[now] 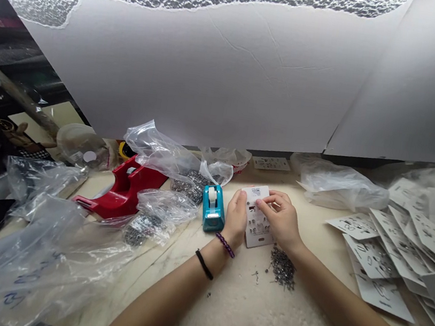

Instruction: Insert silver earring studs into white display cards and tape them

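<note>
A white earring card [259, 232] with rows of small studs stands tilted above the table. My left hand [237, 217] grips its left edge, the thumb lying on the front. At the card's upper right, my right hand [280, 218] has thumb and fingertips pinched against the face near a stud; whether a tiny piece is between them is too small to tell. Below the right wrist lies a pile of small metal studs [282, 269], with a few loose ones to its left. A teal tape dispenser [213, 208] stands just left of my left hand.
Many filled earring cards [382, 259] are heaped at the right. A red tape dispenser [120, 192] and clear plastic bags [45, 263] cover the left. Another plastic bag [339, 185] lies at the back, below a white panel [220, 88].
</note>
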`<act>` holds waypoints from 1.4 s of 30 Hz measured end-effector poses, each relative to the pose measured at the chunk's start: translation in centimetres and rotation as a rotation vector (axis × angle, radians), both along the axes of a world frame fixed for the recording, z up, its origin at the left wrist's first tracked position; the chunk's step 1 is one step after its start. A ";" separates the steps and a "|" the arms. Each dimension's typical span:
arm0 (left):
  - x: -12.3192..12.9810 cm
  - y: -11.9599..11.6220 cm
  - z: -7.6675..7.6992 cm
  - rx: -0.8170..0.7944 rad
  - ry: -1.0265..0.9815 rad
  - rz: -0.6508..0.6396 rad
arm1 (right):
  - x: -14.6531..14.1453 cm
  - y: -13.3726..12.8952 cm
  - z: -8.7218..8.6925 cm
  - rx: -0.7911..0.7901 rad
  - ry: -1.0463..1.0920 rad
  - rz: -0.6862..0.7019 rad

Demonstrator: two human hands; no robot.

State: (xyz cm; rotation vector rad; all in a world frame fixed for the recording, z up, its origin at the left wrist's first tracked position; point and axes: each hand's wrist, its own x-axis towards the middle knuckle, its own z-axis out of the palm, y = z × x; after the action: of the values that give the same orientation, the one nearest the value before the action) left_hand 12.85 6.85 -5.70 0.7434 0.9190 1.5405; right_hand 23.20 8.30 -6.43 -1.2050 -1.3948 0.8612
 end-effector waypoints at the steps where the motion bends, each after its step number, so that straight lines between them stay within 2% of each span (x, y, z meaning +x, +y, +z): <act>1: 0.1 -0.1 0.0 0.013 0.021 0.001 | -0.1 -0.1 0.1 0.015 -0.009 -0.018; 7: 0.6 -0.7 0.5 0.021 0.065 0.030 | -0.5 -0.6 0.9 0.037 -0.059 -0.074; 15: 0.6 -0.9 0.9 0.036 0.053 -0.101 | -0.4 -0.6 0.8 0.042 -0.034 -0.109; 22: 0.4 -0.8 1.0 0.089 0.241 -0.114 | -0.3 -0.7 1.2 0.047 -0.112 -0.146; 26: 0.5 -0.9 1.1 0.099 0.265 -0.120 | -0.3 -0.8 1.0 0.062 -0.164 -0.184; 31: 0.1 -0.6 1.0 0.023 0.230 -0.119 | 0.3 -0.4 1.2 0.011 -0.257 -0.128; 33: -0.2 -0.5 1.0 0.024 0.247 -0.126 | 0.8 0.0 1.4 -0.037 -0.201 -0.066; 36: -0.4 -0.4 1.1 0.037 0.269 -0.152 | 1.5 0.6 1.5 -0.126 -0.009 0.024; 42: -0.6 -0.2 0.9 0.031 0.273 -0.163 | 1.4 1.0 1.2 -0.266 0.172 0.097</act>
State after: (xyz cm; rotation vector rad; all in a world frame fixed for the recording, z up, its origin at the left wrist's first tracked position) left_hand 12.23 6.69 -4.85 1.0438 1.0093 1.3327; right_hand 24.63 9.26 -5.24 -1.2359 -1.2342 1.2200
